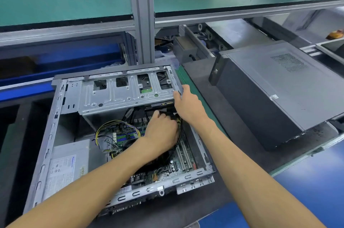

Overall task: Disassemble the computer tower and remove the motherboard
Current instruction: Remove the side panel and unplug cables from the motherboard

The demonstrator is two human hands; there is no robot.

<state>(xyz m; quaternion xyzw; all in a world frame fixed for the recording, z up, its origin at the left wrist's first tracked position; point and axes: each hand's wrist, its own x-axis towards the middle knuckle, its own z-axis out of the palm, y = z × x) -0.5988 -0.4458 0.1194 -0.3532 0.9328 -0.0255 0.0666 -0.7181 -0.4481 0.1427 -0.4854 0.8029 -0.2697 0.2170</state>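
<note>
Here the left hand [161, 128] hides its fingers among black cables above the green motherboard [173, 167], grip unclear; the right hand [188, 105] curls round the open tower [55, 116]'s sheet-metal rim.

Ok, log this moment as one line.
stage: cables | left hand: inside open tower, among cables over motherboard | right hand: steadying drive cage | motherboard: still mounted

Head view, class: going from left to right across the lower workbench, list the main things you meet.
Power supply → yellow cable bundle → left hand → right hand → closed computer tower.
</note>
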